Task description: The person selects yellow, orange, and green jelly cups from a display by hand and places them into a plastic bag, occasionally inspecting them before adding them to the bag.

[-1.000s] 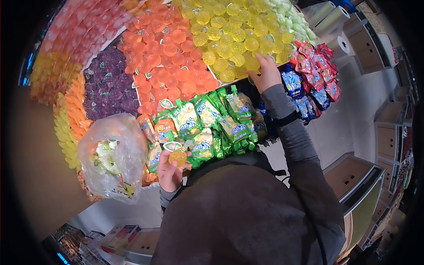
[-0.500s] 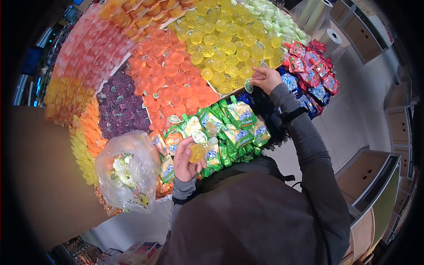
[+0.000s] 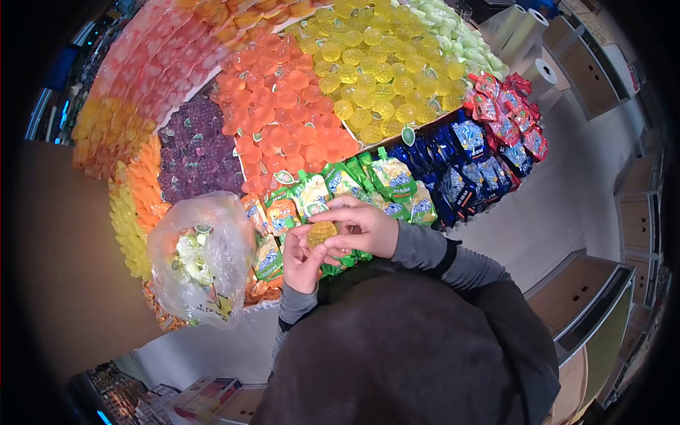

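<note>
A yellow jelly cup [image 3: 321,233] with a ridged surface is held between both hands, above the green pouches [image 3: 391,177]. My left hand [image 3: 302,262] grips it from the left, thumb at its lower edge. From the right, my right hand [image 3: 366,228] closes its fingers on the same cup, near a small green-edged label [image 3: 316,209]. Left of the hands sits a clear plastic bag [image 3: 202,258] with whitish-green pieces inside. Similar yellow cups [image 3: 382,92] lie piled farther back.
Orange-red jelly cups [image 3: 283,106], purple ones [image 3: 198,152] and pink packs [image 3: 152,78] cover the display. Blue pouches [image 3: 471,173] and red pouches [image 3: 503,106] lie at the right. Plastic rolls [image 3: 540,73] stand behind. A brown panel [image 3: 78,262] is at the left.
My right hand has come from the edge of the yellow pile down and left to the cup in my left hand. The small label it was at now hangs alone at that edge.
</note>
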The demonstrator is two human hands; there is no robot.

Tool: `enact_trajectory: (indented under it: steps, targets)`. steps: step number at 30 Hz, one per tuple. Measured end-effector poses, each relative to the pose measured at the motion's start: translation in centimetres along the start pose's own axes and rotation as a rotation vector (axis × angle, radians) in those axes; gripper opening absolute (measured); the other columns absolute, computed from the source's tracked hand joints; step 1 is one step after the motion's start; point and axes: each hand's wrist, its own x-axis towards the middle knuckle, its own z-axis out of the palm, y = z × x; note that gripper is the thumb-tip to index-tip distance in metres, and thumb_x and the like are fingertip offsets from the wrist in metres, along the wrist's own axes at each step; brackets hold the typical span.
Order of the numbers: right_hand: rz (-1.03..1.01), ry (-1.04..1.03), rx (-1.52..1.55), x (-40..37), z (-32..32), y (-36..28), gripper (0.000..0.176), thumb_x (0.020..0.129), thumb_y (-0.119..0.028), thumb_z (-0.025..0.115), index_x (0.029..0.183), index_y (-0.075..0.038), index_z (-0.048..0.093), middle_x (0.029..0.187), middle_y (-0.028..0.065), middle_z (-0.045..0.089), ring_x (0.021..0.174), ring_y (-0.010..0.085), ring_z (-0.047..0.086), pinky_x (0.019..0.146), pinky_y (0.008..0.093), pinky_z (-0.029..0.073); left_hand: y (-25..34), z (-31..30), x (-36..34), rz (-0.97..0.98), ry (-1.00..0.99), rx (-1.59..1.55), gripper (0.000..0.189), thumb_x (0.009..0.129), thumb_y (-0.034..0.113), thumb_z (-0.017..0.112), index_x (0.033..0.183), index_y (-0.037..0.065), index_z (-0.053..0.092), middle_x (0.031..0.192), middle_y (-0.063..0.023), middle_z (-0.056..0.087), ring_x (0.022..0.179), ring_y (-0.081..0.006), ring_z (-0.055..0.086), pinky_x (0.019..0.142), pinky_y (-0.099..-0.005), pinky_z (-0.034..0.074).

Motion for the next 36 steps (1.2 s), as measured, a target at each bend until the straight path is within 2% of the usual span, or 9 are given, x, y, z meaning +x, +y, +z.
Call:
enact_trajectory:
  steps: [4, 10, 13, 16, 19, 24, 28, 35, 36]
  targets:
    - [0.033, -0.129, 0.330, 1.9, 0.5, 0.8, 0.041, 0.079, -0.008, 0.071, 0.118, -0.004, 0.057, 0.111, 0.0099, 0.048, 0.072, 0.0127, 0.060, 0.065, 0.0252, 0.050, 0.3, -0.4, -0.7, 0.033, 0.123, 0.014, 0.039, 0.089, 0.004, 0.054, 0.125, 0.000, 0.039, 0.106, -0.0140, 0.060, 0.081, -0.0196, 0.065, 0.061, -0.0259, 0.054]
    - [-0.077, -0.206, -0.351, 3.5, 0.5, 0.9, 0.036, 0.076, -0.007, 0.073, 0.110, -0.002, 0.062, 0.080, 0.0059, 0.062, 0.061, 0.0138, 0.061, 0.055, 0.0230, 0.048, 0.4, -1.2, -1.8, 0.038, 0.265, -0.017, 0.037, 0.089, 0.003, 0.053, 0.124, 0.000, 0.042, 0.110, -0.0147, 0.058, 0.072, -0.0137, 0.060, 0.056, -0.0230, 0.051]
    - [-0.120, -0.144, -0.316, 3.9, 1.6, 1.1, 0.032, 0.076, -0.006, 0.073, 0.106, -0.001, 0.063, 0.066, 0.0047, 0.063, 0.059, 0.0112, 0.061, 0.052, 0.0212, 0.047, 0.3, -1.6, -1.8, 0.073, 0.310, -0.047, 0.040, 0.088, 0.002, 0.055, 0.125, 0.001, 0.042, 0.114, -0.0163, 0.056, 0.074, -0.0120, 0.059, 0.054, -0.0213, 0.049]
    - [0.293, -0.224, 0.088, 3.9, 2.2, 0.5, 0.035, 0.079, -0.006, 0.071, 0.112, 0.001, 0.060, 0.077, 0.0077, 0.066, 0.064, 0.0093, 0.062, 0.055, 0.0212, 0.049, 0.5, -2.0, -1.8, 0.158, 0.315, -0.066, 0.044, 0.085, -0.001, 0.057, 0.126, 0.001, 0.041, 0.119, -0.0183, 0.054, 0.079, -0.0116, 0.059, 0.054, -0.0201, 0.048]
    - [0.409, -0.169, 0.449, 3.7, 2.3, 0.7, 0.037, 0.083, -0.005, 0.066, 0.118, 0.001, 0.056, 0.084, 0.0092, 0.067, 0.068, 0.0089, 0.063, 0.059, 0.0215, 0.052, 0.6, -2.3, -1.4, 0.212, 0.270, -0.075, 0.050, 0.082, -0.005, 0.059, 0.127, 0.002, 0.039, 0.123, -0.0201, 0.052, 0.083, -0.0119, 0.060, 0.055, -0.0197, 0.048]
    - [0.440, -0.204, 0.562, 2.8, 1.7, 1.5, 0.051, 0.085, -0.003, 0.063, 0.130, 0.003, 0.042, 0.090, 0.0105, 0.066, 0.074, 0.0123, 0.065, 0.067, 0.0237, 0.054, 1.3, -1.5, -0.3, 0.161, 0.183, -0.052, 0.056, 0.080, -0.009, 0.060, 0.130, 0.002, 0.037, 0.127, -0.0206, 0.051, 0.081, -0.0115, 0.061, 0.057, -0.0200, 0.050]
    - [0.234, -0.157, 0.436, 1.7, 2.8, 3.7, 0.052, 0.085, -0.005, 0.064, 0.131, 0.002, 0.041, 0.106, 0.0103, 0.062, 0.090, 0.0108, 0.061, 0.077, 0.0247, 0.050, 1.0, -1.3, 0.0, 0.134, 0.184, -0.005, 0.052, 0.083, -0.006, 0.059, 0.130, 0.001, 0.038, 0.131, -0.0212, 0.048, 0.077, -0.0085, 0.059, 0.059, -0.0196, 0.049]
    - [0.382, -0.203, 0.703, 1.8, 3.8, 3.1, 0.043, 0.088, -0.005, 0.060, 0.127, 0.001, 0.042, 0.096, 0.0038, 0.061, 0.086, 0.0091, 0.060, 0.079, 0.0249, 0.051, 0.9, -0.7, -0.3, 0.107, 0.177, -0.043, 0.044, 0.096, 0.010, 0.042, 0.137, -0.001, 0.034, 0.139, -0.0195, 0.040, 0.092, -0.0120, 0.056, 0.072, -0.0225, 0.047]
    - [0.379, -0.199, 0.641, 1.9, 3.8, 2.3, 0.029, 0.089, -0.015, 0.061, 0.114, -0.004, 0.051, 0.084, 0.0002, 0.061, 0.078, 0.0093, 0.060, 0.069, 0.0213, 0.049, 0.9, -0.8, -0.5, 0.087, 0.158, -0.059, 0.044, 0.097, 0.012, 0.040, 0.138, -0.001, 0.033, 0.139, -0.0192, 0.040, 0.093, -0.0126, 0.055, 0.072, -0.0228, 0.047]
